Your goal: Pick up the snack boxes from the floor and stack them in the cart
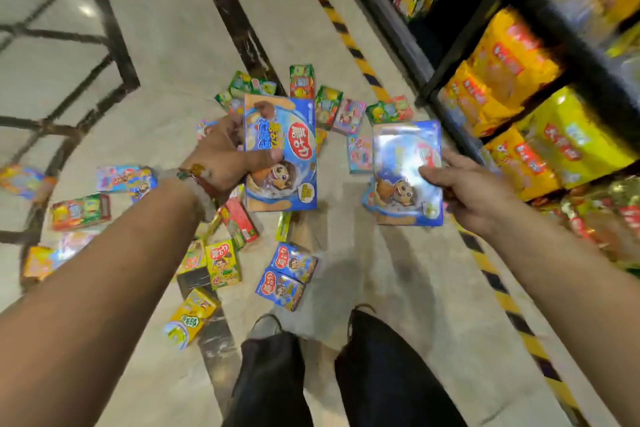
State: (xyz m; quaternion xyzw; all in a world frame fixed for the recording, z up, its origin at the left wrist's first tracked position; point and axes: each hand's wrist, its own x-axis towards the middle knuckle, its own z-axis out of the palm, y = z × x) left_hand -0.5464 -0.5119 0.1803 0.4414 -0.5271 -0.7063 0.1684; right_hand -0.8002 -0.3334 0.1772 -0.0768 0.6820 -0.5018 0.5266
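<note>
**Two blue boxes up, the rest on the floor**

Left hand [225, 152] has its fingers clamped on a big blue snack box [280, 152], thumb across the front, lifted clear of the floor [156, 45]. Right hand [471, 184] grips a second blue box [407, 173] by its right edge; glare washes out its print. Below them, small snack boxes [287, 274] lie scattered across the tiles, green, yellow, pink and blue. Shelves [467, 28] of yellow bags stand at right. Dark trouser legs [381, 374] show at bottom.
</note>
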